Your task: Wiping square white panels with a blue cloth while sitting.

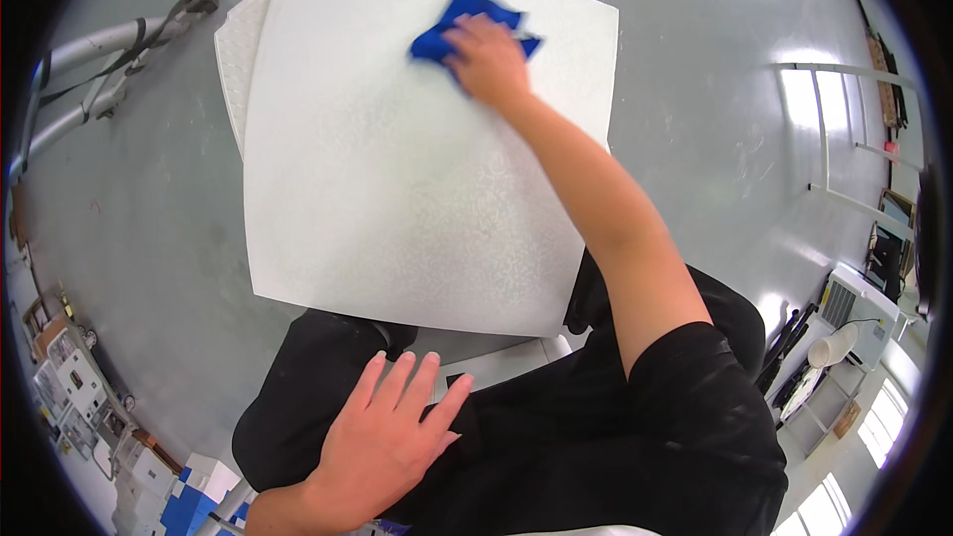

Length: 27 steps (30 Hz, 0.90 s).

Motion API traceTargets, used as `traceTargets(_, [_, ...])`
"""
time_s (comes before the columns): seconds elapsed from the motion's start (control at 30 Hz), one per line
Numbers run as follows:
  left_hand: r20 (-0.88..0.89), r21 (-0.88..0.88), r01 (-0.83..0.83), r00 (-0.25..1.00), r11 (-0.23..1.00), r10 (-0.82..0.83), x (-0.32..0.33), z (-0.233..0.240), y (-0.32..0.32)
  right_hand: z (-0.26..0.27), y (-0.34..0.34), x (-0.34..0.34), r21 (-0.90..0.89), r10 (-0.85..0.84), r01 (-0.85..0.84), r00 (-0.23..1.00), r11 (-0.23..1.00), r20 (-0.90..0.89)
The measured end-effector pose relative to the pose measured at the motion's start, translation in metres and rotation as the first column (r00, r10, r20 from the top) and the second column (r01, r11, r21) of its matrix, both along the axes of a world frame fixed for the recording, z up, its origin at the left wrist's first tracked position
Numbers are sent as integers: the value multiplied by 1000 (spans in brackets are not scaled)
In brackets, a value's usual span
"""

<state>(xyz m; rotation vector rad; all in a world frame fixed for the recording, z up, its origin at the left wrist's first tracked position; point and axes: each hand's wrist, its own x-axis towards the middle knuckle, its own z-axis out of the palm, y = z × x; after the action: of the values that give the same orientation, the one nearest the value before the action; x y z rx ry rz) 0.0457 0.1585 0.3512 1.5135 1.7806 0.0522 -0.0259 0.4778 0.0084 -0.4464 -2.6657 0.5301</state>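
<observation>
A large white panel (357, 164) with a faintly patterned surface lies flat before me, its near edge above my knees. Near its far edge, my right hand (491, 59) presses on a blue cloth (461, 11), fingers spread over it; the cloth is slightly blurred and bunched around the hand. Under the panel, a second white piece with a textured surface (246, 59) sticks out at the far and left sides. My left hand (394, 424) is over my lap, fingers apart, palm down, holding nothing.
On the grey floor (164, 238) at the upper left lies a metal tube frame (104, 41) with dark straps. A white metal frame (823, 134) stands at the right. Boxed equipment (82, 383) lines the lower left, and a white appliance (860, 313) is at the lower right.
</observation>
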Motion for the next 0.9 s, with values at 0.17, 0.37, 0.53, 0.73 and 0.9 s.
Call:
traceTargets(0.17, [-15, -24, -29, 999, 999, 29, -3, -1, -5, -26, 121, 53, 184, -579, 571, 815, 800, -18])
traceTargets(0.37, [-30, -20, -21, 999, 1000, 20, -4, 3, -14, -16, 104, 24, 81, -691, 686, 718, 723, 85])
traceTargets(0.53, [-38, 38, -12, 999, 999, 14, 3, 1, -10, -13, 41, -55, 99, -306, 298, 948, 950, 89])
traceTargets(0.73, [-60, 15, 19, 998, 1000, -18, 1, -3, -8, -11, -68, -80, -32, 155, -152, 980, 988, 127])
traceTargets(0.9, [-29, -4, -22, 999, 1000, 22, -5, 0, -27, -21, 27, -36, 48, -260, 271, 951, 961, -165])
